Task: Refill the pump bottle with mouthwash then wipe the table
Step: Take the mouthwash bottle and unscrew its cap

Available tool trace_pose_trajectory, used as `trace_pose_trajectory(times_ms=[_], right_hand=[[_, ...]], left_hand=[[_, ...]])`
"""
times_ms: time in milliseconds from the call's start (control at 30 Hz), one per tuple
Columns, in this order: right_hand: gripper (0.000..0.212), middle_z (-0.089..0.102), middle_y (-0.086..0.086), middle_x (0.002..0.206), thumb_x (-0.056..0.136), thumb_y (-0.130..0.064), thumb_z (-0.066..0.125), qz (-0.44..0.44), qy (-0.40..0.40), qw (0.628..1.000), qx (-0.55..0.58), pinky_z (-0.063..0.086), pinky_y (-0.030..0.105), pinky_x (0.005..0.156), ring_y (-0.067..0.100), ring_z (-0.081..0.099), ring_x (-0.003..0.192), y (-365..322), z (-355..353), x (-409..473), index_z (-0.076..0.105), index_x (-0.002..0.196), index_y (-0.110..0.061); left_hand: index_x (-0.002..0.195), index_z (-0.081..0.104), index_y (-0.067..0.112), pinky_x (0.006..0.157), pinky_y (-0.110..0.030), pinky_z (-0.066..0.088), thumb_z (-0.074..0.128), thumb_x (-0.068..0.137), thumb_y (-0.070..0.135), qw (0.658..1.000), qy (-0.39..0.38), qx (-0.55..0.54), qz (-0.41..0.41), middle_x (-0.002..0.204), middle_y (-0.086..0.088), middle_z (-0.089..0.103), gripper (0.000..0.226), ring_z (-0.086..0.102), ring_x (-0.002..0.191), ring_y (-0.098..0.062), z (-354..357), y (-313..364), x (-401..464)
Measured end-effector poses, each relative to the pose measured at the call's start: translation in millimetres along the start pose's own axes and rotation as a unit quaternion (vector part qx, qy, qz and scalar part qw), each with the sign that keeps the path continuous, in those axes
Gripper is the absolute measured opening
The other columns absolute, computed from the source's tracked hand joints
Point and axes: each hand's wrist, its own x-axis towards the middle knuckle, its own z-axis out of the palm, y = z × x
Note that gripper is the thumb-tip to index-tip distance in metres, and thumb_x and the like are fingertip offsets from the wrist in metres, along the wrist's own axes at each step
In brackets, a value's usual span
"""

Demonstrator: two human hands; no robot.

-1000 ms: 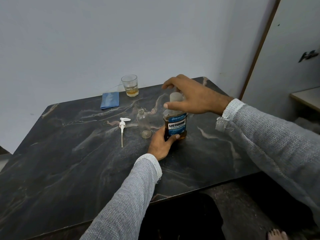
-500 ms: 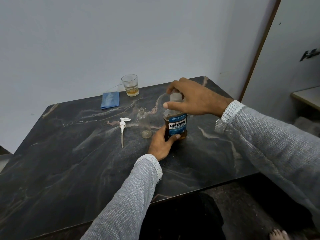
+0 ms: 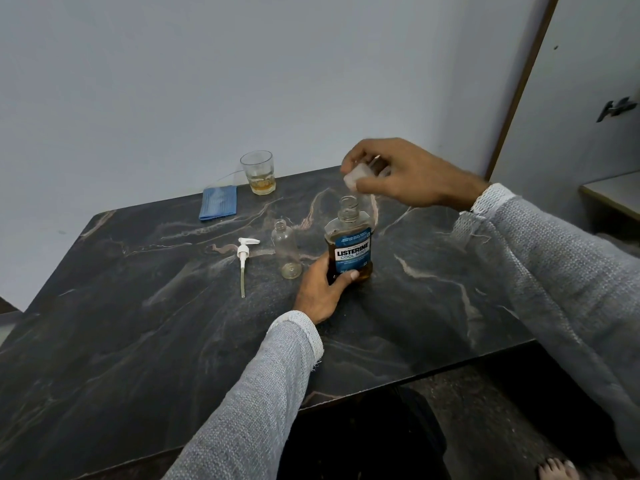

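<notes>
**Cap lifted clear of the mouthwash**

The left hand [image 3: 320, 289] gripped the upright mouthwash [image 3: 349, 249] low on its body, on the table [image 3: 138, 341]. The right hand [image 3: 398, 174] pinched the cap [image 3: 355, 176] just above the open neck. The uncapped pump bottle [image 3: 286, 249] stood just left of it, beside the pump [image 3: 244, 259]. A cloth [image 3: 219, 202] and glass [image 3: 259, 172] sat near the wall.

A glass tumbler [image 3: 258, 172] holding a little amber liquid stands at the far edge of the dark marble table [image 3: 138, 323], against the pale wall [image 3: 207, 81].
</notes>
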Motion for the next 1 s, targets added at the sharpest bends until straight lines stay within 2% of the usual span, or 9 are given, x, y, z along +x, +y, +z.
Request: trace_pose_trajectory(times_ms=[33,100,167,233,433,567,667,800,1000], right_hand=[[0.026,0.058,-0.017,0.106,0.092,-0.024,0.062,0.006,0.026,0.999,0.029,0.047,0.011,0.072,0.000,0.057,0.085,4.5,-2.8,-1.6,0.063,0.118,-0.021],[0.028,0.059,-0.012,0.114,0.095,-0.029,0.059,0.019,0.086,0.992,0.090,0.053,0.017,0.075,0.006,0.063,0.086,16.0,-6.8,-4.2,0.062,0.122,-0.025],[0.028,0.060,-0.004,0.116,0.094,-0.027,0.061,0.035,0.146,0.980,0.132,0.057,0.027,0.079,0.017,0.065,0.089,30.0,-7.0,-6.2,0.063,0.122,-0.023],[0.029,0.059,0.000,0.111,0.091,-0.024,0.066,0.061,0.191,0.966,0.164,0.058,0.032,0.081,0.021,0.065,0.087,45.4,-2.0,-8.0,0.061,0.119,-0.019],[0.031,0.062,0.001,0.100,0.081,-0.016,0.076,0.157,0.248,0.941,0.169,0.056,0.025,0.078,0.016,0.064,0.093,92.8,31.1,-20.5,0.059,0.104,-0.005],[0.024,0.064,0.001,0.097,0.080,-0.016,0.077,0.203,0.257,0.936,0.130,0.049,0.020,0.072,0.016,0.062,0.089,117.9,55.5,-29.7,0.061,0.096,-0.010],[0.024,0.065,0.004,0.100,0.080,-0.015,0.077,0.223,0.243,0.936,0.124,0.049,0.019,0.071,0.017,0.063,0.090,132.1,69.7,-35.0,0.060,0.097,-0.011],[0.029,0.062,0.000,0.099,0.079,-0.014,0.078,0.227,0.227,0.942,0.100,0.043,0.005,0.063,0.011,0.060,0.085,141.9,82.3,-39.5,0.058,0.100,-0.014],[0.030,0.064,0.007,0.102,0.080,-0.012,0.077,0.231,0.207,0.947,0.085,0.044,0.007,0.069,0.018,0.061,0.086,151.9,94.6,-46.9,0.058,0.103,-0.012]], left_hand=[[0.133,0.052,0.014,0.109,-0.041,0.043,0.068,0.089,0.019,1.000,0.001,-0.001,-0.001,0.132,-0.001,0.062,0.047,0.057,0.123,-0.014,0.4,-0.5,0.3],[0.134,0.052,0.014,0.109,-0.042,0.043,0.068,0.089,0.020,1.000,0.002,-0.003,-0.005,0.133,-0.001,0.062,0.048,0.057,0.123,-0.015,1.3,-1.8,0.8],[0.133,0.052,0.015,0.108,-0.042,0.043,0.068,0.089,0.021,1.000,0.003,-0.004,-0.008,0.133,-0.001,0.062,0.047,0.057,0.123,-0.014,2.1,-2.9,1.2],[0.132,0.053,0.017,0.108,-0.042,0.044,0.068,0.089,0.021,1.000,0.006,-0.006,-0.008,0.131,0.000,0.063,0.046,0.058,0.121,-0.013,2.2,-3.9,1.4],[0.128,0.054,0.022,0.107,-0.041,0.045,0.068,0.088,0.022,1.000,0.009,-0.006,-0.002,0.128,0.004,0.064,0.042,0.059,0.119,-0.011,3.7,-4.8,1.8],[0.132,0.053,0.016,0.108,-0.044,0.044,0.069,0.088,0.021,1.000,0.008,-0.011,-0.007,0.131,0.000,0.063,0.046,0.058,0.122,-0.014,4.1,-8.0,3.3],[0.130,0.054,0.019,0.108,-0.043,0.044,0.069,0.088,0.021,1.000,0.007,-0.010,-0.007,0.130,0.000,0.063,0.045,0.059,0.121,-0.013,4.1,-8.6,3.9],[0.130,0.053,0.019,0.107,-0.041,0.045,0.069,0.088,0.021,1.000,0.008,-0.008,-0.009,0.130,0.001,0.063,0.045,0.059,0.120,-0.013,3.5,-9.1,4.5],[0.129,0.053,0.020,0.108,-0.040,0.045,0.069,0.088,0.021,1.000,0.006,-0.005,-0.012,0.130,0.001,0.063,0.045,0.059,0.120,-0.012,3.6,-9.4,5.3]])
